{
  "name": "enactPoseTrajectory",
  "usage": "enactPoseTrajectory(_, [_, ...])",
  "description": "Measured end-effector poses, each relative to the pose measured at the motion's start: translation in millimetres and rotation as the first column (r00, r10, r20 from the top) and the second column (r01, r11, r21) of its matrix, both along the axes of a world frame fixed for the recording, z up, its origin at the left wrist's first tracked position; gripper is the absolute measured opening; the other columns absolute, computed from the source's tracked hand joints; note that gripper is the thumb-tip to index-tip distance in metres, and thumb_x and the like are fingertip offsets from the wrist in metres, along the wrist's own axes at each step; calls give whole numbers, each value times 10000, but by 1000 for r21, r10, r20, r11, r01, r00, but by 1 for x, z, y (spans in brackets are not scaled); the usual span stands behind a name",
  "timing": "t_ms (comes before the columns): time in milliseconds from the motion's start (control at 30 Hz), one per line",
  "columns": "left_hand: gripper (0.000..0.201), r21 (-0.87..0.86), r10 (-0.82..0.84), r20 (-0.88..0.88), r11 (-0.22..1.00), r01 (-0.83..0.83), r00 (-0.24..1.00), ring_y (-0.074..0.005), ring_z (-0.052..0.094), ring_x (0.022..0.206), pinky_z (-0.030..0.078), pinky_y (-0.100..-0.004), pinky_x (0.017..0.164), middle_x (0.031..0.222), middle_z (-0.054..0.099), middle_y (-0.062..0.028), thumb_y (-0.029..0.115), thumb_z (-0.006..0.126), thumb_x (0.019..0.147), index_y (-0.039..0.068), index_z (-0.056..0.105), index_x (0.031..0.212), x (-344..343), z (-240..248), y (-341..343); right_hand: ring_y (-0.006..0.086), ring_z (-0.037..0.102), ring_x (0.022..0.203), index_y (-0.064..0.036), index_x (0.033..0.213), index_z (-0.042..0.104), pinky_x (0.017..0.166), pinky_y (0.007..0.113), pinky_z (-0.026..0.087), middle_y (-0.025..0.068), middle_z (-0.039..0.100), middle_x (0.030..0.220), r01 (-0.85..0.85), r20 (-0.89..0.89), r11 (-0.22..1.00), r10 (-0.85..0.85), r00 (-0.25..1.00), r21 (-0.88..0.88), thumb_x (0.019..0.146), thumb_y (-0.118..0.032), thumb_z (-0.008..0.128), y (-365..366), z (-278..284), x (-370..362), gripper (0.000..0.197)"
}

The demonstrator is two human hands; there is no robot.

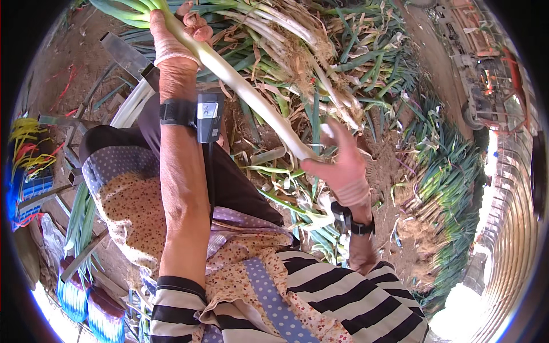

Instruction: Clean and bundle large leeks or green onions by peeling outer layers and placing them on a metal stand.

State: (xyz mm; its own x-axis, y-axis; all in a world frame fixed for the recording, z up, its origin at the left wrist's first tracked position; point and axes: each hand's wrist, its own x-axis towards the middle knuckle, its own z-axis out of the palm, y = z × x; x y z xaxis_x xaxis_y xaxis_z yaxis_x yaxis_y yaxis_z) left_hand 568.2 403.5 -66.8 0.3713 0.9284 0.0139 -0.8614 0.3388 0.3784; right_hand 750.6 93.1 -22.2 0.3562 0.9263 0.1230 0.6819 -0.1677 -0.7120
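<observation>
A long white leek (246,91) with green leaves slants across the upper middle of the head view. My left hand (171,43) is closed around its upper part, just below the leaves. At the lower, root end of the leek is my right hand (346,168), with thumb and forefinger spread apart. Its thumb lies close to that end; whether it touches cannot be made out. Pale wrapping shows on a finger of my right hand, and its other fingers are partly hidden. Black straps circle both wrists, the left one bearing a small dark box (209,118).
Unpeeled leeks (291,28) with dry roots are heaped ahead. A long row of leeks (449,194) runs down the right side. Peeled scraps (309,214) litter the soil by my knee. At left stand a metal frame (71,143), peeled white leeks (132,104) and yellow and red ties (31,146).
</observation>
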Motion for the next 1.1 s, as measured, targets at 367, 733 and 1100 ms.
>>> enactPoseTrajectory(367, [608, 121, -181, 172, 979, 161, 968, -110, 316, 477, 293, -229, 427, 528, 360, 19, 615, 454, 867, 27, 594, 937, 2, 0, -3, 204, 577, 778, -63, 1241, 508, 723, 326, 495, 100, 561, 872, -230, -104, 937, 209, 972, -264, 592, -142, 848, 24, -9, -6, 737])
enactPoseTrajectory(733, [624, 142, -165, 125, 979, 147, 978, -108, 307, 478, 284, -233, 437, 543, 361, 28, 622, 433, 873, 25, 588, 963, -1, -2, -4, 112, 510, 717, -43, 1159, 562, 668, 270, 471, 15, 552, 821, -274, -152, 922, 240, 959, -274, 601, -102, 857, 23, -6, -8, 633])
enactPoseTrajectory(1100, [625, 10, -34, -169, 999, 36, 985, -116, 314, 490, 283, -246, 432, 599, 403, 12, 626, 416, 874, 34, 612, 915, 9, 9, -17, 159, 546, 647, -70, 966, 640, 588, 271, 458, 45, 567, 801, -291, 61, 956, 293, 954, -33, 605, -105, 845, 15, -29, 1, 417])
